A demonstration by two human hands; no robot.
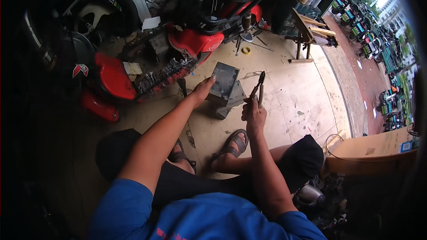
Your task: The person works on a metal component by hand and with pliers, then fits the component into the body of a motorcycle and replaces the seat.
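Note:
My left hand [204,90] grips the left side of a dark grey rectangular block [224,79], which looks like a scooter battery, thumb on its edge. Under and beside it, a second similar block [232,105] rests on the floor at an angle. Whether the upper block is lifted or lies on the lower one, I cannot tell. In my right hand [254,116] is a pair of pliers [261,82], closed around the handles. The dark jaws point up and away, to the right of the blocks and apart from them.
A red scooter [195,41] with its footboard opened up stands ahead and left. Tools and a yellow tape roll [245,50] lie on the tiled floor [289,93] beyond the blocks. A wooden stool [307,31] stands far right, a cardboard box [369,144] nearer right.

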